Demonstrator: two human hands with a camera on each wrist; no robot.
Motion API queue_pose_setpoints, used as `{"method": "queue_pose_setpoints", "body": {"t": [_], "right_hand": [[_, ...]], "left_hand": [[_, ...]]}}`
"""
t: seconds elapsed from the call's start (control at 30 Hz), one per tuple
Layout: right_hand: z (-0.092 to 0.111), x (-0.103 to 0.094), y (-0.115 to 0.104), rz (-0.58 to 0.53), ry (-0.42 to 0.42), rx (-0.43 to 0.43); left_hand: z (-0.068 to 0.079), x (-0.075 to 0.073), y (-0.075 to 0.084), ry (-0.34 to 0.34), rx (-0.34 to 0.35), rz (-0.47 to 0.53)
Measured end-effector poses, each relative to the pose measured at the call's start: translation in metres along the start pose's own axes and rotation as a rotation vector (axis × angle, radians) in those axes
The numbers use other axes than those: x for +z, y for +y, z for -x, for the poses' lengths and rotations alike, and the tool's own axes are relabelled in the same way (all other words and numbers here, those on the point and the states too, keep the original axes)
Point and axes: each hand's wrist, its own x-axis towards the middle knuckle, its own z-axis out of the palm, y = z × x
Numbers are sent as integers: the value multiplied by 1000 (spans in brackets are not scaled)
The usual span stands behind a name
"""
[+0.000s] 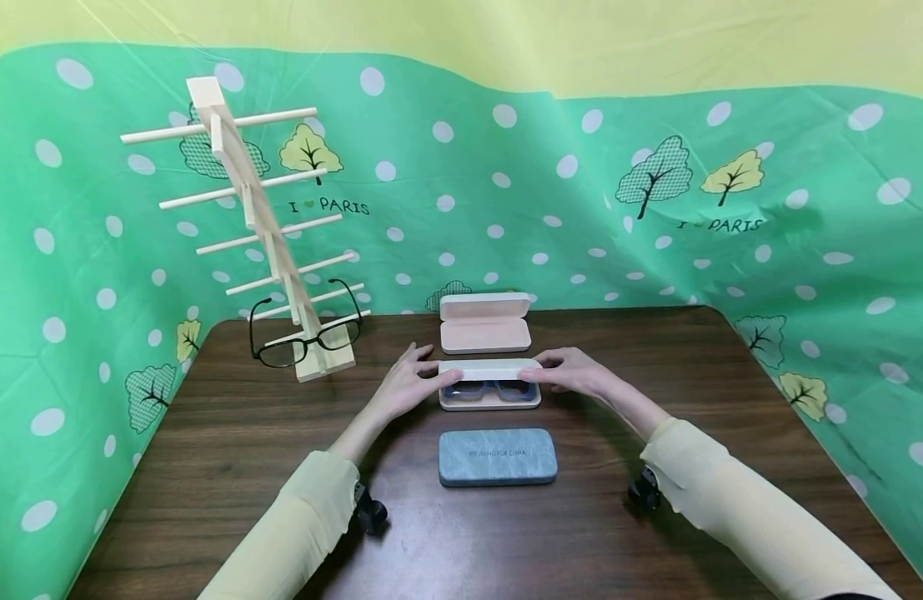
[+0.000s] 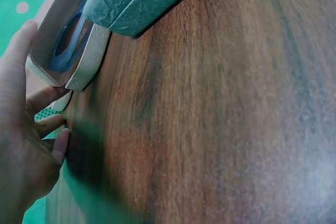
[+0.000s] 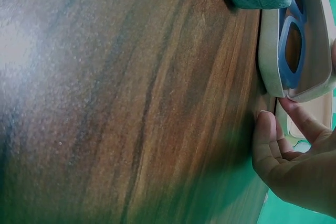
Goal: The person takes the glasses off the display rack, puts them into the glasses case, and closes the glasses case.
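A white eyeglass case (image 1: pixel 491 369) sits part-open in the middle of the table, its lid tilted over blue-framed glasses (image 1: pixel 472 390) that lie inside. My left hand (image 1: pixel 407 385) pinches the left end of the lid, thumb on the front edge and forefinger behind. At the opposite end, my right hand (image 1: pixel 574 371) holds the lid between thumb and forefinger. Both wrist views show the blue frame (image 2: pixel 65 51) through the gap under the lid. Nearer the camera lies a closed blue eyeglass case (image 1: pixel 497 460) with faint lettering.
Behind the white case stands an open pale pink case (image 1: pixel 485 335). Left of it, a wooden peg rack (image 1: pixel 269 242) rises from the table (image 1: pixel 228 467), with black-framed glasses (image 1: pixel 283 353) on its lowest pegs. A green dotted cloth (image 1: pixel 551 208) hangs behind the table.
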Motion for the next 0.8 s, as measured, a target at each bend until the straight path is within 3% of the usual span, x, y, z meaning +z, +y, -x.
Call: {"method": "queue_pose_setpoints", "body": {"t": [0.8], "right_hand": [[2,2,0,60,31,-8]], "left_hand": [[1,4,-6,39,67,-56]]}}
